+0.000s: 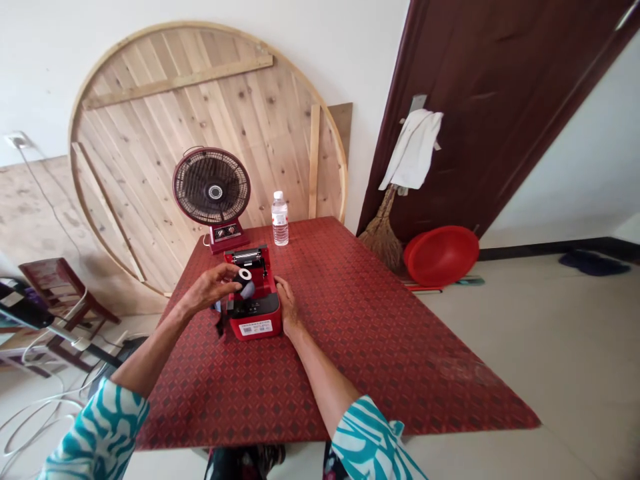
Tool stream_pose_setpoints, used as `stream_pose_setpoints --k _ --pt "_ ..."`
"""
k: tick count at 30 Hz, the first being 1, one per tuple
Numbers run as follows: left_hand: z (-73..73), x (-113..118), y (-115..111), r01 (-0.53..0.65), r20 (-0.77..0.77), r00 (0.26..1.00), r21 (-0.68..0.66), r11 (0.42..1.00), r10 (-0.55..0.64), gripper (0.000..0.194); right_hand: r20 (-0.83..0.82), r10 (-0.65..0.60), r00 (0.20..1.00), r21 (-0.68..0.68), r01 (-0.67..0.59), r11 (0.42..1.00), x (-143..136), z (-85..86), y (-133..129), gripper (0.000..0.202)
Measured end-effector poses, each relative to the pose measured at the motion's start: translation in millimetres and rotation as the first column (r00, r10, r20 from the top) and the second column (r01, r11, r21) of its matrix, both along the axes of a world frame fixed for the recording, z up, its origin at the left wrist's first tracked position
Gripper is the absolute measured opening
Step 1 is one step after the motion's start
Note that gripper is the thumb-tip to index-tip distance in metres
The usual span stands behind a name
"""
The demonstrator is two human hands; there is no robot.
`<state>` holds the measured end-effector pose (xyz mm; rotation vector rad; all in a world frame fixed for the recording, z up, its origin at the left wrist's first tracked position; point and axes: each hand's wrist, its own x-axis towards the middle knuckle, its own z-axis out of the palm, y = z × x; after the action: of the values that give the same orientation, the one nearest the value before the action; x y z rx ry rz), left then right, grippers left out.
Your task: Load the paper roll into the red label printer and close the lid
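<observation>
A red and black machine (256,321) with its lid raised stands on the red patterned table (350,333). My left hand (215,285) pinches a small black roll (245,275) with a white ring at its end, over the machine's open compartment. Something pale hangs just under the roll; its shape is too small to make out. My right hand (287,307) rests against the machine's right side, fingers together along its edge. A label with printed codes shows on the front face.
Behind the machine stand a red fan (215,193) and a clear water bottle (281,220). A large round wooden board (240,127) leans on the wall. To the right are a straw broom (384,233) and a red basin (445,255); a wooden chair (65,293) is at left.
</observation>
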<state>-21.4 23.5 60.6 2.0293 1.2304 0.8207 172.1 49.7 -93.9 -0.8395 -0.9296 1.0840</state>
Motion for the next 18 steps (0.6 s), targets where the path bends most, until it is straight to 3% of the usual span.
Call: stream_pose_setpoints --k 5,9,13,18 --pt "-0.1 33 14 0.055 -0.420 0.907 0.148 0.987 0.012 0.029 -0.035 0.015 0.999 -0.007 -0.015 1.000 -2 -0.8 2 0.041" --pt "-5.5 47 31 0.091 -0.653 0.757 0.069 0.993 -0.024 0.029 -0.040 0.012 0.999 -0.019 -0.013 1.000 -2 3.5 0 0.039" --pt "-15.6 53 46 0.047 -0.716 0.696 -0.025 0.999 -0.050 0.028 -0.012 0.001 1.000 -0.008 -0.001 1.000 -1 10.7 -3 0.037" --pt "-16.5 46 43 0.088 -0.603 0.791 -0.047 0.995 -0.098 0.023 -0.018 0.005 1.000 -0.001 -0.005 1.000 0 7.4 -4 0.037"
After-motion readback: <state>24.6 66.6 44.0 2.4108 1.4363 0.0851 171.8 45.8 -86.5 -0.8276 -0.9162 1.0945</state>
